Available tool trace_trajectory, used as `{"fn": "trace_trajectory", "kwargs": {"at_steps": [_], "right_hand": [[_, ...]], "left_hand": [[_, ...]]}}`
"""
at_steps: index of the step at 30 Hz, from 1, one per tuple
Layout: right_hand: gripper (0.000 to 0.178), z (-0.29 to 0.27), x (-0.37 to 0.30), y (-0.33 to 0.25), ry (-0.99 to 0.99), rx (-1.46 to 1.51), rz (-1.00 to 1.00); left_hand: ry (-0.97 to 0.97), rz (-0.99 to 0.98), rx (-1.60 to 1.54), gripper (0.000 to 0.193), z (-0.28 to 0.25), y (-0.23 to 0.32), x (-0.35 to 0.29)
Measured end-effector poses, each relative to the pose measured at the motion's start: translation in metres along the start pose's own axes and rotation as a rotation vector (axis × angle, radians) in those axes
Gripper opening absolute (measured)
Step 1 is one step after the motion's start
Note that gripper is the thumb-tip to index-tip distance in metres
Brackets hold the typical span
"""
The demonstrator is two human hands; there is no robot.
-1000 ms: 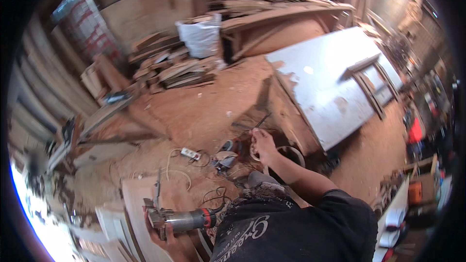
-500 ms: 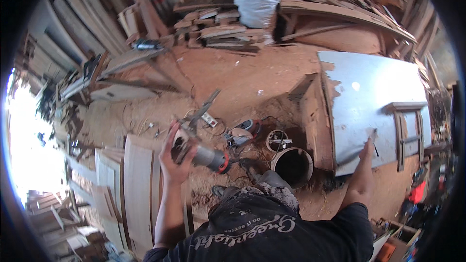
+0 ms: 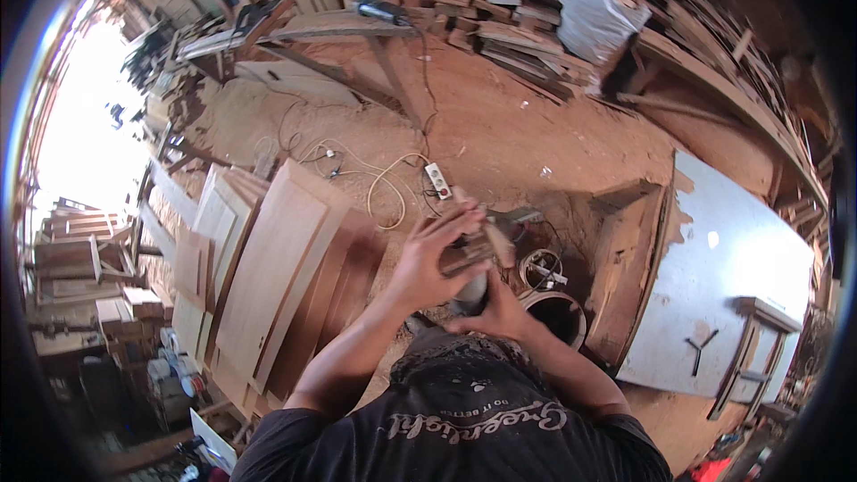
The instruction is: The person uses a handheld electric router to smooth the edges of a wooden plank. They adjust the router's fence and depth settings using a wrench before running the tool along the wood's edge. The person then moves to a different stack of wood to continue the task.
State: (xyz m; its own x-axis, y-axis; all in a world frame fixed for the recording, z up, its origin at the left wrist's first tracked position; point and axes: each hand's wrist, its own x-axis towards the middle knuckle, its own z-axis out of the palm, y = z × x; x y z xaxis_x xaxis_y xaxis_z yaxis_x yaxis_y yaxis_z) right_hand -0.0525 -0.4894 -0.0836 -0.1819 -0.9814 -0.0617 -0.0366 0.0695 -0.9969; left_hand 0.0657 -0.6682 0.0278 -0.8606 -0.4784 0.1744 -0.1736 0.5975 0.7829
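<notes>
A handheld router (image 3: 470,296) with a grey round body is in front of my chest, partly hidden by my hands. My left hand (image 3: 427,261) is closed round its base end, fingers on the far side. Lower down, my right hand (image 3: 502,311) grips the grey body; some of its fingers are hidden. A pale, motion-smeared piece (image 3: 498,243) sticks out beside the left fingertips, and I cannot make out what it is. Away to the right, a black Y-shaped tool (image 3: 701,348) lies on the light blue tabletop (image 3: 714,277).
A white power strip (image 3: 437,180) and yellow cable (image 3: 379,180) lie on the dusty floor ahead. Wooden panels (image 3: 277,277) lean at left. By my right arm stands an open bucket (image 3: 558,314). A small wooden frame (image 3: 754,357) rests on the tabletop; a white sack (image 3: 600,22) stands behind.
My right hand has come back from the tabletop to the router. My left hand has drawn the router in and turned it upright. The view has swung left.
</notes>
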Motion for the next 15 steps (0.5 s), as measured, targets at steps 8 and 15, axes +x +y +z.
{"fn": "trace_trajectory", "kwargs": {"at_steps": [8, 15], "right_hand": [[0.049, 0.002, 0.036, -0.010, 0.411, 0.871, 0.242], [0.048, -0.096, 0.070, -0.074, 0.702, 1.011, 0.108]], "left_hand": [[0.096, -0.068, -0.215, 0.119, 0.007, -0.016, -0.030], [-0.392, -0.541, -0.457, 0.038, 0.034, -0.033, -0.106]]}}
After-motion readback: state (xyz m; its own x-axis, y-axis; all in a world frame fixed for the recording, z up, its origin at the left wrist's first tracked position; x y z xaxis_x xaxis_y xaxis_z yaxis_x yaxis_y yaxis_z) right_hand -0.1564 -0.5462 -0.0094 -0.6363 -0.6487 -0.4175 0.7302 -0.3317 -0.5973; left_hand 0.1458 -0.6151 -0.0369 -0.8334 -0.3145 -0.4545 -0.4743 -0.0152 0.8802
